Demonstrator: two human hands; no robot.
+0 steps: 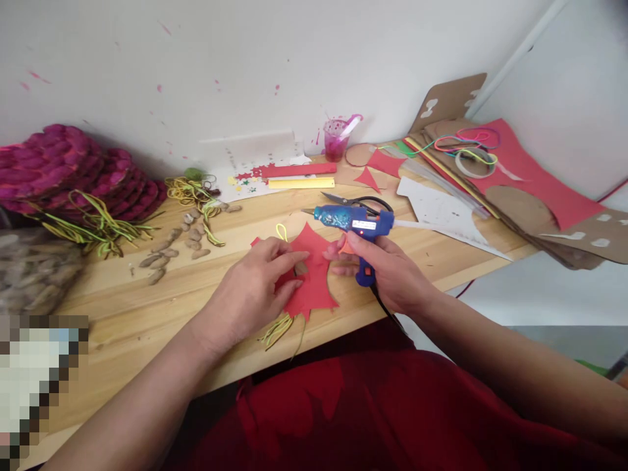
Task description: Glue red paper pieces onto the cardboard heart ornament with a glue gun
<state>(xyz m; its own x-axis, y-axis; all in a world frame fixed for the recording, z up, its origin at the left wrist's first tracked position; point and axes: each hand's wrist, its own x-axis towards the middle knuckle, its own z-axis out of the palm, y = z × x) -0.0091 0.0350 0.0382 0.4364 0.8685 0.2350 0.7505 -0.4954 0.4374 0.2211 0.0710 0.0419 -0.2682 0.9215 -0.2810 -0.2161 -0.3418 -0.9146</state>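
My left hand lies on a red leaf-shaped paper cutout on the wooden table, its fingertips pinched on a small brownish piece at the cutout's middle. My right hand is wrapped round the grip of a blue hot glue gun, whose nozzle points left above the cutout and whose red light is on. A yellow thread loop sticks out behind the cutout. Yellow-green strands poke out below it near the table's front edge.
Black-handled scissors lie just behind the glue gun. Seeds and yellow-green strands lie at left, beside magenta woven pieces. A pink cup, red and yellow strips, cardboard, red paper and a tape roll fill the back right.
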